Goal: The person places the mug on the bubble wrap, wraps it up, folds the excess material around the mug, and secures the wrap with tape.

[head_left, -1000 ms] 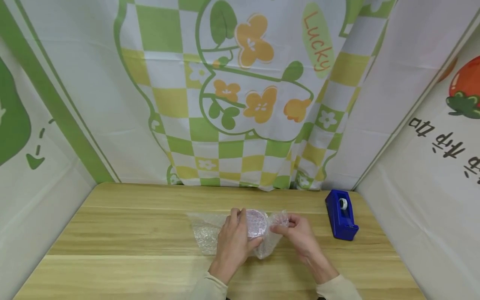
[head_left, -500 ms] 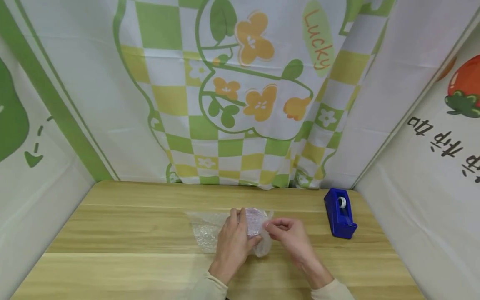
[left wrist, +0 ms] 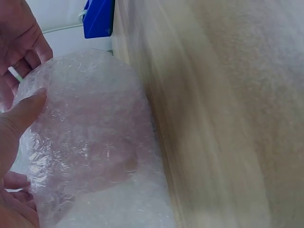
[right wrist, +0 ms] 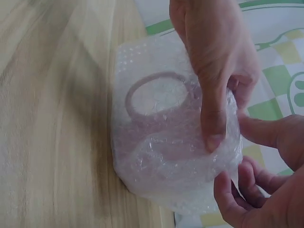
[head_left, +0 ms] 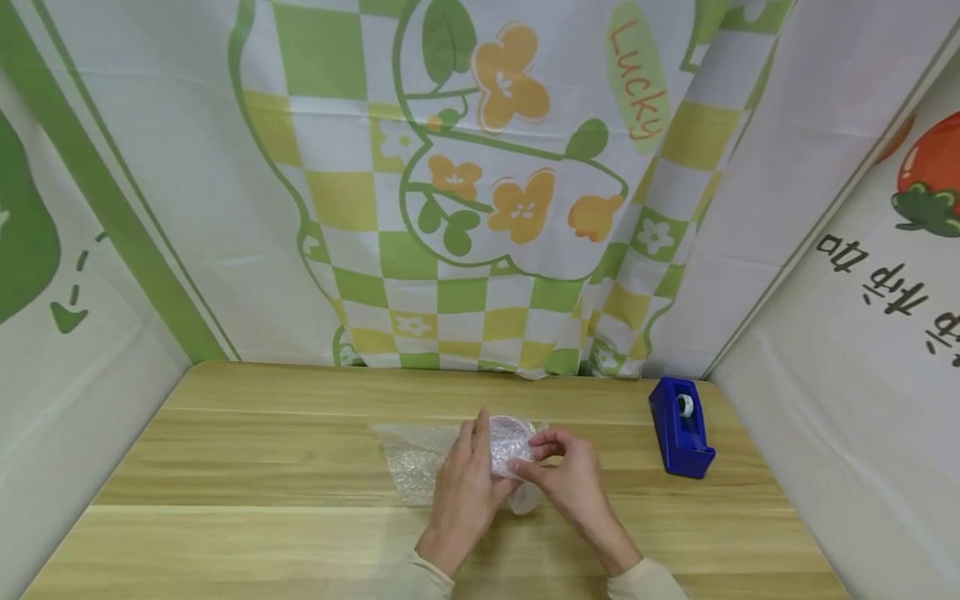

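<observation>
A pinkish mug (right wrist: 156,128) lies inside clear bubble wrap (head_left: 416,467) on the table, its handle showing through the layers in the right wrist view. My left hand (head_left: 465,483) grips the wrapped mug from the left, thumb laid over the wrap. On the other side, my right hand (head_left: 573,483) bends its fingers and thumb onto the wrap's gathered end, folded against the mug's round end. A loose flap of wrap spreads out to the left of my left hand. In the left wrist view the wrap's long side (left wrist: 95,142) fills the left half.
A blue tape dispenser (head_left: 682,429) with a small roll stands at the right rear of the wooden table (head_left: 225,467). Behind the table hangs a green-and-yellow checkered cloth (head_left: 472,300), and printed white cloth walls (head_left: 862,400) close in both sides.
My right hand has drawn the wrap's sticking-out end leftward and folded it in against the mug's end. The left hand keeps its grip, fingers raised slightly. The dispenser has not moved.
</observation>
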A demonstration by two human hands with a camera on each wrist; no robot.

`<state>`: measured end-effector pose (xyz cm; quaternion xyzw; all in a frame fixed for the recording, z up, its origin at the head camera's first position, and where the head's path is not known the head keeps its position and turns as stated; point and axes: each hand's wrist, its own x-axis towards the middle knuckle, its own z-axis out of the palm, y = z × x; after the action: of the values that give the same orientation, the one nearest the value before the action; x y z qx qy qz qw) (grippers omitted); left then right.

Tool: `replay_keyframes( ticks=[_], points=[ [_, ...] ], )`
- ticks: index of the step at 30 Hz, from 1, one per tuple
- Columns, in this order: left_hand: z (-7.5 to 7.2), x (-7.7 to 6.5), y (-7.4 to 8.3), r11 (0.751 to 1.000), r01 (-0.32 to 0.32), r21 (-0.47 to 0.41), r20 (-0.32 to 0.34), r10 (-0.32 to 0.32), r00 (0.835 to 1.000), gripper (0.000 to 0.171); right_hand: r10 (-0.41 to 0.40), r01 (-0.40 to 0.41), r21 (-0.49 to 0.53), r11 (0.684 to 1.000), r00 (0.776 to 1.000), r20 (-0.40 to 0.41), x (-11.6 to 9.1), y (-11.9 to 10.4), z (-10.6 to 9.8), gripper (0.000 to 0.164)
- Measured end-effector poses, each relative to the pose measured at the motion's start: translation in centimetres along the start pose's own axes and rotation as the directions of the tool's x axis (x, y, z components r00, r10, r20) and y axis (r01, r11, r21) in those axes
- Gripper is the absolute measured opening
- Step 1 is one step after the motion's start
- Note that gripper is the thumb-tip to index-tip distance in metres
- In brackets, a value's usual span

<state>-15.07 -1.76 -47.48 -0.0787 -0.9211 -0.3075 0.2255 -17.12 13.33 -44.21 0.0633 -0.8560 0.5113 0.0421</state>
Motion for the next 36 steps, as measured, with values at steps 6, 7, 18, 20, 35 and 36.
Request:
replay_keyframes(
  ticks=[6, 7, 18, 20, 35, 36],
  points=[
    [0.0, -0.3, -0.2, 0.999, -0.031, -0.029, -0.020, 0.030, 0.999, 0.105, -0.004, 0.006, -0.129, 0.992, 1.000, 0.014, 0.6, 0.0, 0.3, 0.057],
    [-0.1, -0.4, -0.3, 0.999, -0.041, -0.028, -0.022, 0.040, 0.999, 0.105, -0.002, 0.005, -0.135, 0.991, 1.000, 0.023, 0.7, 0.0, 0.3, 0.064],
    [-1.6, -0.8, -1.2, 0.997, -0.071, -0.031, 0.094, 0.074, 0.993, 0.106, -0.137, 0.178, -0.228, 0.957, 0.973, 0.184, 1.8, 1.2, 0.2, 0.085],
    [-1.9, -0.8, -1.4, 0.997, -0.066, -0.052, 0.123, 0.072, 0.990, 0.105, -0.174, 0.224, -0.218, 0.950, 0.958, 0.228, 2.0, 1.4, 0.1, 0.080],
    [-5.5, 0.6, -5.3, 0.997, -0.063, -0.053, 0.255, 0.074, 0.964, 0.086, -0.179, 0.226, -0.116, 0.967, 0.929, 0.324, 2.5, 1.8, 0.0, 0.073],
    [-5.7, 0.7, -5.6, 0.997, -0.061, -0.046, 0.267, 0.071, 0.961, 0.087, -0.177, 0.224, -0.114, 0.968, 0.929, 0.324, 2.5, 1.8, 0.0, 0.072]
  ],
)
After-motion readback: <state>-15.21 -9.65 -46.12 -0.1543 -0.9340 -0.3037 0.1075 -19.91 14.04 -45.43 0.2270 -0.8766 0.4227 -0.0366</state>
